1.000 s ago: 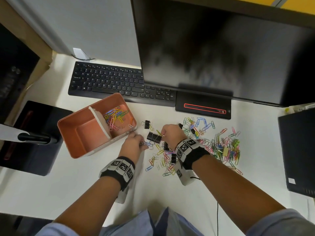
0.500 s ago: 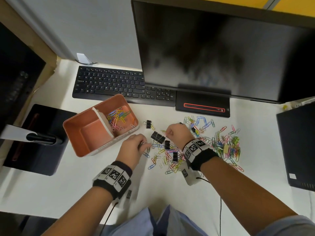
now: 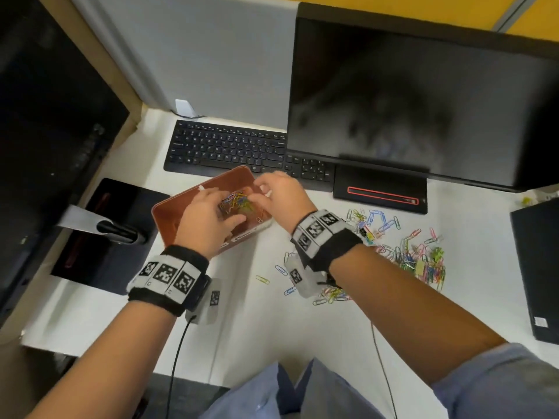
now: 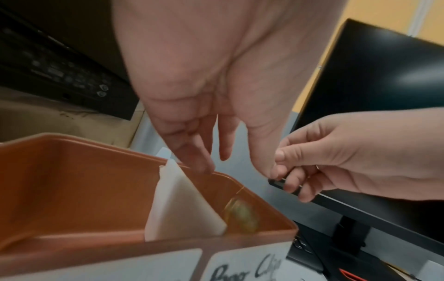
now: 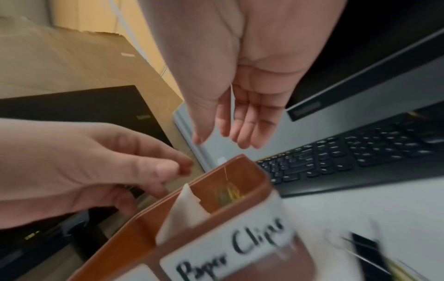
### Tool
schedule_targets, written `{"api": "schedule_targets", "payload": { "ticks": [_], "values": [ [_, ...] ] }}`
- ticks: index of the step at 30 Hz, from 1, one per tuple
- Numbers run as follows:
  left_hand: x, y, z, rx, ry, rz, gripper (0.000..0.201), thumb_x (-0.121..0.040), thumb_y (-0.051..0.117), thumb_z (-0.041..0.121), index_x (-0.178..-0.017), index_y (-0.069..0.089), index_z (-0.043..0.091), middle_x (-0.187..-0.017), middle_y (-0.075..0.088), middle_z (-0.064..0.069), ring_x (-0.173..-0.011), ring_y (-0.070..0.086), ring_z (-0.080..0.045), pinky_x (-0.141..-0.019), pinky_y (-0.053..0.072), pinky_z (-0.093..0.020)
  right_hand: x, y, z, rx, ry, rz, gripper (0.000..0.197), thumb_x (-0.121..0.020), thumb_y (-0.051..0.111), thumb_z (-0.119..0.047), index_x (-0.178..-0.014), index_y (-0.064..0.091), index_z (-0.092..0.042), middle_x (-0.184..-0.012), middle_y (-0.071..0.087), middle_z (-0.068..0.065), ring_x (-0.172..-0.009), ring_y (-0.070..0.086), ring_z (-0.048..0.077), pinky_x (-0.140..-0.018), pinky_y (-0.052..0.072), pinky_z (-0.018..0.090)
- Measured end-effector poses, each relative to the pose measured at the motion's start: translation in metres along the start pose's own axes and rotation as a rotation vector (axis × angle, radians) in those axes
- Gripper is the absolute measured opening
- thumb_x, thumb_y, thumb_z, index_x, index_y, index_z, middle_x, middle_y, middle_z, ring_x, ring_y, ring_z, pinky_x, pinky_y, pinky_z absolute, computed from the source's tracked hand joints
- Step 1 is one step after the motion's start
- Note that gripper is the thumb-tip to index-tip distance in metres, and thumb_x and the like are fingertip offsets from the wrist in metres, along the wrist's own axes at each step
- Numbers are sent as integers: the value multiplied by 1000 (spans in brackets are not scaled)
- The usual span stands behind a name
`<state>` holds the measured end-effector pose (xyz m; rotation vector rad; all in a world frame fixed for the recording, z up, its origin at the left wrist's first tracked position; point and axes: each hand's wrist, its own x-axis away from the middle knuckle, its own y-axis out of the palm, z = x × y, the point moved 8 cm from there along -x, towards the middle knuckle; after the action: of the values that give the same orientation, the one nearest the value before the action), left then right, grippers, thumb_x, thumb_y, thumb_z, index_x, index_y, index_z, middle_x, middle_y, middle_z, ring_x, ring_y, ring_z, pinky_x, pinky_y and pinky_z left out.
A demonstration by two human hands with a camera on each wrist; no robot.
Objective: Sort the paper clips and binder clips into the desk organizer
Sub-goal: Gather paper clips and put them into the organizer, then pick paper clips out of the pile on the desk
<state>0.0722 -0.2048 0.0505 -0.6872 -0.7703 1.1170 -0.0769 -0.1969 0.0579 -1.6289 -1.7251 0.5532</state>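
At the far left of the desk (image 3: 266, 328) a dark stand (image 3: 99, 237) sits beside the desk organizer (image 3: 169, 213), an orange-brown box split by a white divider (image 4: 182, 199); its left compartment shows no clips, while the right one, labelled "Paper Clips" (image 5: 230, 252) on its near wall, holds a tangle of coloured paper clips (image 3: 237, 204); the left hand (image 3: 205, 222) hangs over the organizer with fingers straight and pointing down, gripping nothing, fingertips (image 4: 201, 163) just above the far rim near the divider; a blurred yellowish clip (image 4: 242, 216) shows inside the right compartment; the right hand (image 3: 281, 192) hovers over the organizer's right end with fingers loosely extended downward, and the wrist view shows a thin pale line against its palm, too faint to identify, so whether it holds anything I cannot tell; behind lies a black keyboard (image 3: 230, 149); further right, loose paper clips (image 3: 420, 258) lie scattered on the desk, with a black binder clip (image 5: 365, 245) blurred near the organizer; a dark monitor (image 3: 423, 101) stands above them.
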Motion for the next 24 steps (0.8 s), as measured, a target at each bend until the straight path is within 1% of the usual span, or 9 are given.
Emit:
{"api": "schedule_targets", "payload": {
  "ticks": [3, 5, 7, 11, 14, 16, 18, 20, 24],
  "values": [
    [22, 9, 5, 131, 138, 1, 27, -75, 74, 23, -99, 62, 24, -99, 57, 6, -69, 58, -9, -65, 44, -16, 39, -1, 32, -90, 27, -7, 18, -89, 58, -29, -100, 63, -16, -88, 59, -3, -76, 55, 13, -72, 45, 23],
    [40, 38, 3, 185, 192, -142, 23, -77, 72, 18, -91, 59, 29, -89, 60, 6, -65, 56, -8, -61, 42, -18, 75, 17, 63, -110, 82, -140, 14, -91, 56, -26, -99, 62, -16, -79, 62, -3, -69, 58, 14, -67, 51, 22],
    [54, 70, -5, 160, 228, -273, 27, -77, 71, 15, -91, 56, 32, -89, 61, 4, -66, 55, -6, -63, 41, -18, 106, 42, 89, -102, 137, -291, 17, -90, 56, -21, -106, 60, -17, -77, 59, -9, -66, 56, 5, -64, 48, 14],
    [66, 118, -29, 42, 201, -384, 30, -77, 71, 13, -105, 63, 20, -100, 54, 4, -81, 51, -11, -78, 39, -19, 124, 67, 125, -102, 197, -317, 35, -89, 57, -15, -124, 53, -16, -108, 58, -3, -80, 55, 7, -77, 41, 17],
    [66, 137, -42, -40, 152, -414, 35, -77, 70, 13, -111, 61, 18, -107, 54, 0, -92, 51, -17, -90, 43, -29, 117, 62, 142, -21, 185, -226, 47, -88, 58, -16, -133, 45, -17, -132, 51, 4, -115, 51, 17, -101, 42, 28],
    [65, 143, -43, -54, 140, -414, 34, -77, 70, 10, -109, 62, 15, -105, 56, -4, -94, 54, -21, -91, 45, -34, 115, 55, 149, 28, 188, -199, 54, -87, 58, -17, -137, 39, -19, -143, 42, 5, -131, 39, 20, -112, 31, 32],
    [63, 145, -42, -49, 143, -399, 25, -77, 69, 6, -101, 65, 12, -94, 58, -4, -87, 55, -21, -86, 48, -35, 114, 49, 151, 57, 178, -188, 57, -85, 60, -17, -138, 37, -20, -144, 40, 3, -132, 36, 20, -111, 29, 31],
    [63, 147, -41, -49, 158, -387, 13, -78, 66, 4, -89, 67, 10, -82, 56, -1, -78, 54, -20, -79, 48, -34, 113, 48, 148, 85, 141, -188, 58, -83, 63, -18, -136, 39, -20, -141, 43, 3, -129, 40, 21, -108, 35, 33],
    [61, 153, -43, -87, 155, -424, 6, -82, 62, 7, -85, 65, 12, -81, 52, 2, -79, 54, -20, -79, 47, -32, 110, 63, 143, 207, 78, -287, 63, -82, 66, -24, -138, 37, -18, -143, 42, 2, -130, 39, 21, -108, 37, 35]
  ]
}}
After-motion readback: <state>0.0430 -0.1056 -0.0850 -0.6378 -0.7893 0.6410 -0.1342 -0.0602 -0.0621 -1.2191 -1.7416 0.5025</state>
